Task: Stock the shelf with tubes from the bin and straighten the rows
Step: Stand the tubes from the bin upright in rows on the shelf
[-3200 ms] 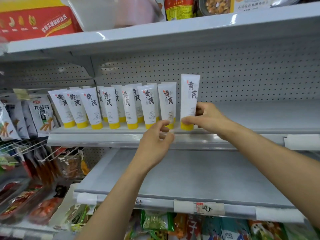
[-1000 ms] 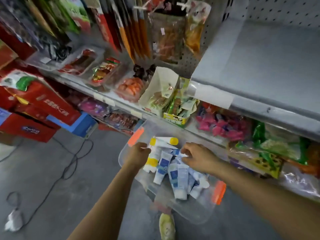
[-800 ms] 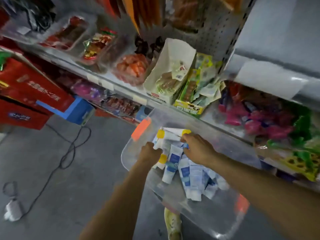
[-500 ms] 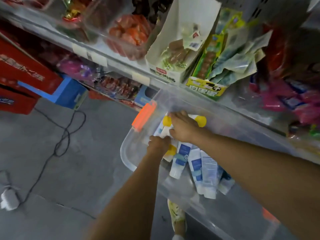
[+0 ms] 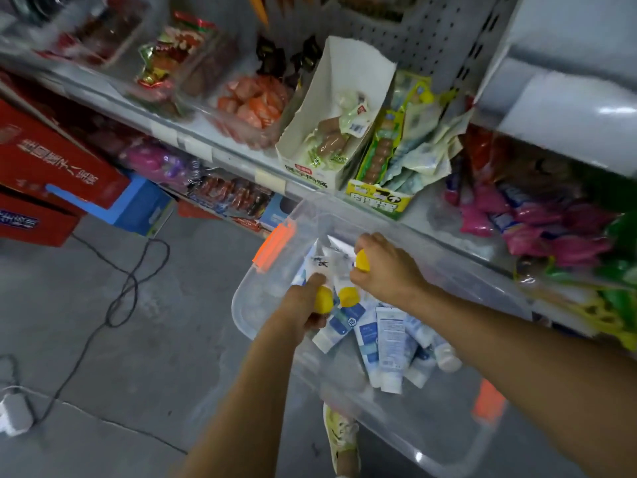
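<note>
Both hands down inside the clear bin. Left hand curled round a white yellow-capped tube. Right hand grips a second tube near its cap, probably pinched, but it's blurry. Third tube lies between them. Blue-white tubes piled behind, bin just before the snack shelf.
</note>
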The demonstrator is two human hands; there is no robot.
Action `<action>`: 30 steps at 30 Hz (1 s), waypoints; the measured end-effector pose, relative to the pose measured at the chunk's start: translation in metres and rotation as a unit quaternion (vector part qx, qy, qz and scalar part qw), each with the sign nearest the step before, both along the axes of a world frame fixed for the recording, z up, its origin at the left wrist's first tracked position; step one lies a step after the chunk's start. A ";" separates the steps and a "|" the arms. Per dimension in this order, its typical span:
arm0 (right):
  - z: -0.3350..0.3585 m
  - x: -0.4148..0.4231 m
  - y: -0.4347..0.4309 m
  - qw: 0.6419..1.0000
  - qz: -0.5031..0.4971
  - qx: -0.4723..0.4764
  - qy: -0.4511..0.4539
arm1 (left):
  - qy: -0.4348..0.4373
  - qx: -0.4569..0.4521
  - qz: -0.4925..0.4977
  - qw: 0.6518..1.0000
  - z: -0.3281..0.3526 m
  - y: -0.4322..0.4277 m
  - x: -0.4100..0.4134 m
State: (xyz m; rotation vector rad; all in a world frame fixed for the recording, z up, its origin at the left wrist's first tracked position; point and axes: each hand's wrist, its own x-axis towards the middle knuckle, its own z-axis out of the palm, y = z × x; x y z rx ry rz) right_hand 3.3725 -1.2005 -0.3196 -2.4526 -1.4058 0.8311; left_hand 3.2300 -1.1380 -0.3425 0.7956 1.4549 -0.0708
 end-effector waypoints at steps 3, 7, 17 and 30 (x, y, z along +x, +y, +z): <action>0.026 0.005 -0.033 0.973 -0.171 0.089 0.127 | -0.070 -0.012 0.087 0.994 0.046 -0.022 0.002; 0.075 0.010 -0.081 0.833 -0.360 0.164 0.387 | -0.143 -0.018 0.129 0.981 0.098 -0.063 0.009; 0.208 0.039 -0.254 0.734 -0.336 0.211 0.552 | -0.317 0.077 0.219 0.919 0.219 -0.208 0.060; 0.351 0.084 -0.417 0.811 -0.241 0.252 0.470 | -0.382 0.276 -0.019 0.882 0.379 -0.351 0.124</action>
